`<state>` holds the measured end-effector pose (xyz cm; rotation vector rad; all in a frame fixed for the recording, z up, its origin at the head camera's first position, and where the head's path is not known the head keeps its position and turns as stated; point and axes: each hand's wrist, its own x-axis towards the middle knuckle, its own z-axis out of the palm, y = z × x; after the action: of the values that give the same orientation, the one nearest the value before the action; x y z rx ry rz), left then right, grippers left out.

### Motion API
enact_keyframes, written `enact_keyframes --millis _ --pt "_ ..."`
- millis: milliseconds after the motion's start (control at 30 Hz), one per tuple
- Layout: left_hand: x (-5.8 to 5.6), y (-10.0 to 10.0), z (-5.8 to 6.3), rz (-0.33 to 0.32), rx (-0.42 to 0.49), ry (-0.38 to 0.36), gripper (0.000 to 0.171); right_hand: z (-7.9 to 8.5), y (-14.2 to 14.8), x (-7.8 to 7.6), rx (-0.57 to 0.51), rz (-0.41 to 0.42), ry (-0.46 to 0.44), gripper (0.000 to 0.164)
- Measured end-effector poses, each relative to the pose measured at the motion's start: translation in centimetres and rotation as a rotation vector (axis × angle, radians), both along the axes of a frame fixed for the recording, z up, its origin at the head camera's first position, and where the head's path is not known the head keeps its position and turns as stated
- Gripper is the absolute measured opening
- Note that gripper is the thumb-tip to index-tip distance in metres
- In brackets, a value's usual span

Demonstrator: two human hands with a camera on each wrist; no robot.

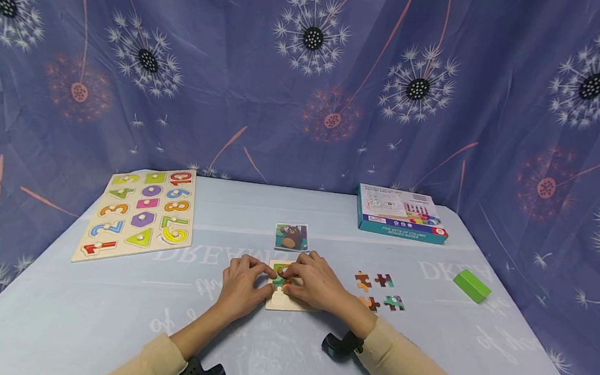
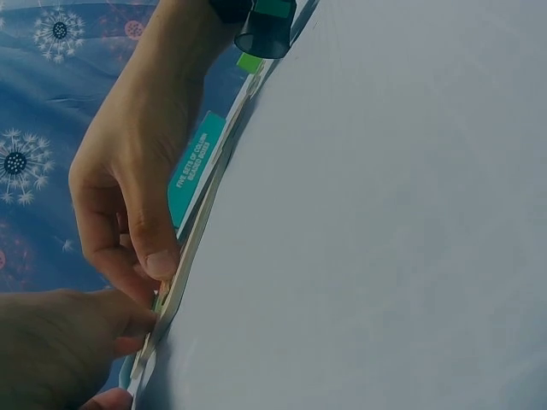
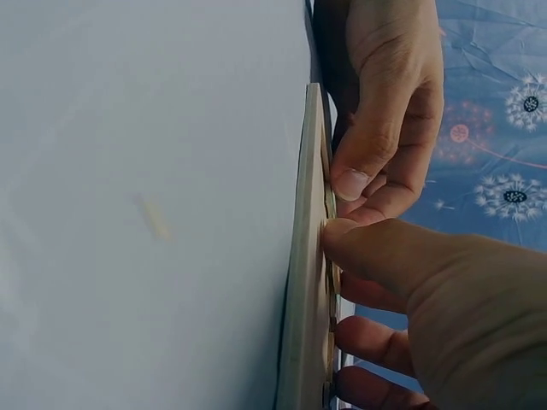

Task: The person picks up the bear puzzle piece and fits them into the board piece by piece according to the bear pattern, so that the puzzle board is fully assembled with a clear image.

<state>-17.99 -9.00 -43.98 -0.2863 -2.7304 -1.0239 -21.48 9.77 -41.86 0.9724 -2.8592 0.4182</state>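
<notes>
A small wooden puzzle board (image 1: 290, 304) lies on the table, with green and brown jigsaw pieces (image 1: 279, 281) in its upper part. My left hand (image 1: 242, 281) holds the board's left edge, thumb and index fingertips close beside the green piece. From the right, my right hand (image 1: 318, 281) reaches over the board and pinches a jigsaw piece between thumb and index finger; the hand covers much of it. In the left wrist view a bit of orange shows under the right thumb (image 2: 160, 263). Both hands' fingertips nearly meet over the board (image 3: 309, 213) in the right wrist view.
Several loose jigsaw pieces (image 1: 394, 303) lie right of the board. Behind it is a bear picture card (image 1: 291, 236). A number-and-shape board (image 1: 137, 215) lies at left, a teal-edged box (image 1: 402, 214) at back right, a green block (image 1: 471, 286) at right.
</notes>
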Motion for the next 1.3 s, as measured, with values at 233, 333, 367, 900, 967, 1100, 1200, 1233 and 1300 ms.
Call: enact_keyframes --millis 233,333,367,900,967,1100,1200,1233,1300 --pt "0.0 0.05 0.1 0.007 -0.005 -0.004 0.013 -0.04 0.01 0.0 0.002 0.002 -0.001 0.021" --pt "-0.01 0.03 0.09 0.005 -0.005 0.001 0.013 -0.05 0.03 -0.03 0.004 0.005 0.001 0.021" --pt "-0.01 0.02 0.07 0.004 -0.005 0.001 0.013 -0.06 0.02 -0.03 0.005 0.005 0.0 0.021" --pt "0.02 0.05 0.02 -0.004 -0.008 0.022 0.012 -0.27 0.1 -0.13 -0.013 -0.002 0.003 0.02" --pt "0.01 0.07 0.03 -0.003 -0.009 0.022 0.013 -0.3 0.1 -0.15 -0.012 0.003 0.01 0.02" --pt "0.04 0.1 0.03 0.004 -0.013 0.019 0.012 -0.33 0.1 -0.16 -0.012 0.008 0.016 0.02" --pt "-0.01 0.06 -0.03 0.006 -0.02 0.02 0.012 -0.3 0.07 -0.14 -0.013 0.003 0.006 0.02" --pt "-0.01 0.06 -0.01 0.006 -0.019 0.019 0.012 -0.29 0.07 -0.13 -0.015 0.002 0.002 0.02" --pt "-0.04 0.06 -0.04 0.005 -0.019 0.019 0.012 -0.27 0.08 -0.09 -0.016 -0.003 -0.004 0.02"
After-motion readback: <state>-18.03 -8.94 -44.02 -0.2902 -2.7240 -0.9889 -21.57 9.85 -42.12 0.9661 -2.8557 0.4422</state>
